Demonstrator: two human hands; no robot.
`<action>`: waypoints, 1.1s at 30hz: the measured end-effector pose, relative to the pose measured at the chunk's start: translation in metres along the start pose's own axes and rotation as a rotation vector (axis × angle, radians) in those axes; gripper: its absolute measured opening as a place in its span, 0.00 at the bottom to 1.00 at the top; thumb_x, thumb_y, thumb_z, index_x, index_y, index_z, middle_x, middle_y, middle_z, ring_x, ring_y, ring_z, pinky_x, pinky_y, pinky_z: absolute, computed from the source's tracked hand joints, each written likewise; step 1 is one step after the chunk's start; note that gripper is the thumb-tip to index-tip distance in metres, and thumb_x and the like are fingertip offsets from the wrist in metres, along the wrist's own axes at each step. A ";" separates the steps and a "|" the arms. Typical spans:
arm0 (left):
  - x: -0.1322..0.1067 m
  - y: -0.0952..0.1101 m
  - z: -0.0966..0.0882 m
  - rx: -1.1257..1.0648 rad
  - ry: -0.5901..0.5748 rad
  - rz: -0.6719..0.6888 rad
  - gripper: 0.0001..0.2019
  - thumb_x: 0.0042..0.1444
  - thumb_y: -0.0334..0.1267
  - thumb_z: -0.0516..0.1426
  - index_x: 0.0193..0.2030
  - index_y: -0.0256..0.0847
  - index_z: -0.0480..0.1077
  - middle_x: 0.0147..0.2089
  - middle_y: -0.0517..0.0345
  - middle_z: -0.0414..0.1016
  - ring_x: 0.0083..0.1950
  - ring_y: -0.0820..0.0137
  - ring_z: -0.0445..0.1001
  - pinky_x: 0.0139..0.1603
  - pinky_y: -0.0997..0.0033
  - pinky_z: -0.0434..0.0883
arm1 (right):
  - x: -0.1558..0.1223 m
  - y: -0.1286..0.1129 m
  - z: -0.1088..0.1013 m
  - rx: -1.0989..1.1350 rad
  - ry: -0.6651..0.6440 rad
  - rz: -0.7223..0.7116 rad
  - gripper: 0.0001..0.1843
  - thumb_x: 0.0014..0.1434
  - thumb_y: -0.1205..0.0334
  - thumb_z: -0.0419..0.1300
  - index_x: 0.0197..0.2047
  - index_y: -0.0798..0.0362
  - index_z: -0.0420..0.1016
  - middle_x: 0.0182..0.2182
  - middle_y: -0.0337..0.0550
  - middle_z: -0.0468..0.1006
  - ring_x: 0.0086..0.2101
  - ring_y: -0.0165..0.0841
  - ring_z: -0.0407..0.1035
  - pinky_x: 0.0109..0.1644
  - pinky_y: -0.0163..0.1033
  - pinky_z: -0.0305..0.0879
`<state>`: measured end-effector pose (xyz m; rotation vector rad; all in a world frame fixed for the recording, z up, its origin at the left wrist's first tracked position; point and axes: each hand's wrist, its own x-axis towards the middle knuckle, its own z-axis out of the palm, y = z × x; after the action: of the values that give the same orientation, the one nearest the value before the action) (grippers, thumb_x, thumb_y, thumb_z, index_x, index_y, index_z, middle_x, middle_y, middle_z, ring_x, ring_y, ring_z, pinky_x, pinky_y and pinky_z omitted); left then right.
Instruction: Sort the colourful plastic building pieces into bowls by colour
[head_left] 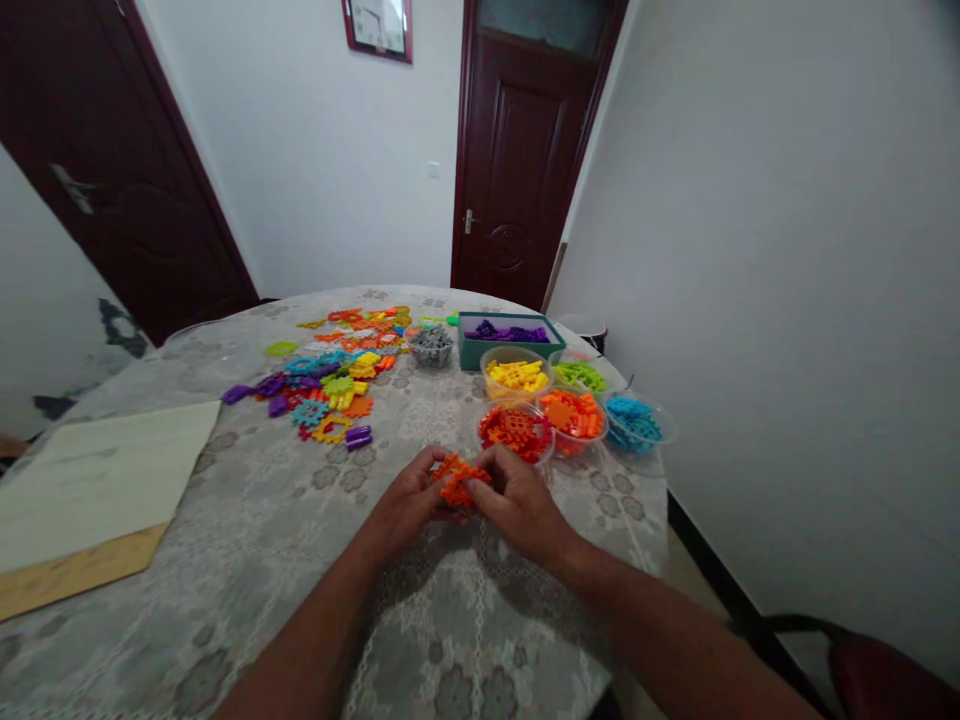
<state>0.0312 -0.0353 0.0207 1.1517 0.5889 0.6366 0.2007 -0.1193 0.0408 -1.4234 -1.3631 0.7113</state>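
Observation:
Between my two hands, just above the table near its middle, are orange plastic building pieces [459,480] with notched edges. My left hand [411,500] grips them from the left, fingers curled around the edge. On the other side my right hand [521,500] pinches them between thumb and fingers. Whether this is one piece or several joined together, I cannot make out. Right behind my right hand stands a clear bowl of red pieces [517,430]. Beside it is a bowl of orange pieces [572,414].
Bowls of yellow [517,374], green [579,376], blue [634,424] and grey pieces [430,342] stand further back. A teal box [480,352] holds purple pieces. Mixed loose pieces [330,390] lie at left. A pale board [105,480] lies on the patterned tablecloth [277,560].

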 end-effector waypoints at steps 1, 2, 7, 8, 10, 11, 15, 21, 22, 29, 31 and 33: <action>0.000 -0.001 0.000 0.000 -0.006 -0.005 0.19 0.57 0.50 0.70 0.48 0.44 0.73 0.43 0.51 0.85 0.38 0.63 0.84 0.39 0.63 0.81 | 0.000 0.001 0.000 0.021 -0.004 0.008 0.05 0.62 0.59 0.64 0.40 0.50 0.73 0.29 0.33 0.75 0.29 0.30 0.68 0.31 0.33 0.63; -0.001 -0.001 0.000 -0.005 -0.015 -0.012 0.19 0.57 0.49 0.69 0.49 0.44 0.73 0.42 0.50 0.85 0.38 0.61 0.84 0.39 0.62 0.81 | 0.000 0.002 -0.001 0.048 -0.005 0.021 0.05 0.63 0.58 0.63 0.40 0.49 0.73 0.28 0.33 0.75 0.28 0.30 0.68 0.30 0.33 0.63; -0.002 -0.001 -0.003 -0.049 0.020 -0.007 0.20 0.59 0.48 0.67 0.53 0.43 0.73 0.46 0.44 0.84 0.42 0.57 0.85 0.42 0.57 0.81 | 0.012 0.002 -0.052 0.043 0.171 0.019 0.13 0.63 0.53 0.63 0.48 0.50 0.76 0.31 0.36 0.78 0.25 0.30 0.69 0.28 0.34 0.66; -0.001 0.000 -0.004 -0.048 0.050 0.003 0.19 0.59 0.47 0.66 0.53 0.42 0.73 0.46 0.44 0.84 0.42 0.58 0.85 0.41 0.58 0.80 | 0.018 0.002 -0.070 -0.010 0.259 0.000 0.16 0.63 0.52 0.63 0.50 0.51 0.77 0.33 0.38 0.80 0.26 0.31 0.70 0.29 0.35 0.67; 0.000 0.000 -0.006 -0.041 0.103 0.018 0.17 0.58 0.45 0.66 0.51 0.41 0.73 0.46 0.45 0.84 0.41 0.60 0.84 0.41 0.60 0.80 | 0.032 0.003 -0.111 -0.170 0.441 -0.037 0.19 0.64 0.50 0.62 0.53 0.52 0.78 0.36 0.42 0.82 0.27 0.33 0.71 0.30 0.37 0.69; 0.001 0.000 -0.007 -0.036 0.125 0.020 0.17 0.58 0.44 0.66 0.50 0.41 0.74 0.45 0.46 0.83 0.40 0.60 0.84 0.40 0.60 0.80 | 0.041 0.005 -0.131 -0.290 0.537 -0.071 0.19 0.64 0.51 0.61 0.53 0.53 0.79 0.37 0.44 0.82 0.29 0.35 0.72 0.33 0.38 0.70; 0.006 -0.001 -0.011 -0.007 0.221 0.034 0.15 0.56 0.44 0.67 0.47 0.39 0.75 0.42 0.48 0.82 0.37 0.63 0.82 0.37 0.62 0.80 | 0.077 0.020 -0.182 -0.789 0.682 -0.189 0.15 0.65 0.61 0.57 0.50 0.55 0.80 0.42 0.52 0.84 0.39 0.41 0.76 0.49 0.44 0.71; 0.009 -0.003 -0.021 0.044 0.418 0.150 0.14 0.53 0.45 0.66 0.42 0.39 0.75 0.37 0.52 0.81 0.33 0.66 0.79 0.32 0.66 0.79 | 0.093 0.060 -0.182 -1.150 0.367 -0.135 0.11 0.66 0.65 0.57 0.46 0.55 0.80 0.44 0.55 0.84 0.45 0.42 0.76 0.51 0.43 0.69; 0.009 -0.003 -0.023 0.060 0.434 0.167 0.14 0.53 0.45 0.65 0.42 0.39 0.75 0.37 0.53 0.80 0.33 0.67 0.79 0.32 0.66 0.79 | 0.091 0.065 -0.181 -1.168 0.348 -0.127 0.11 0.66 0.64 0.57 0.47 0.55 0.80 0.44 0.54 0.83 0.45 0.42 0.77 0.52 0.43 0.69; 0.012 -0.009 -0.030 0.075 0.526 0.245 0.10 0.55 0.44 0.61 0.39 0.40 0.73 0.34 0.56 0.78 0.30 0.69 0.76 0.28 0.69 0.77 | 0.087 0.076 -0.181 -1.278 0.313 -0.110 0.16 0.70 0.61 0.52 0.50 0.54 0.80 0.45 0.53 0.83 0.43 0.41 0.77 0.47 0.42 0.68; 0.012 -0.009 -0.029 0.076 0.537 0.250 0.10 0.55 0.43 0.61 0.39 0.40 0.73 0.34 0.57 0.78 0.30 0.70 0.75 0.28 0.69 0.76 | 0.085 0.076 -0.180 -1.287 0.337 -0.121 0.17 0.71 0.60 0.51 0.50 0.54 0.80 0.46 0.54 0.83 0.43 0.42 0.77 0.47 0.43 0.69; 0.011 -0.008 -0.029 0.073 0.553 0.262 0.09 0.54 0.43 0.61 0.39 0.40 0.73 0.33 0.57 0.77 0.29 0.70 0.75 0.27 0.70 0.76 | 0.084 0.077 -0.180 -1.264 0.363 -0.188 0.18 0.70 0.58 0.50 0.50 0.55 0.80 0.47 0.55 0.83 0.45 0.43 0.77 0.50 0.44 0.70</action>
<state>0.0197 -0.0110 0.0039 1.1302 0.9416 1.1853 0.4085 -0.0752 0.0475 -2.1516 -1.6583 -0.6866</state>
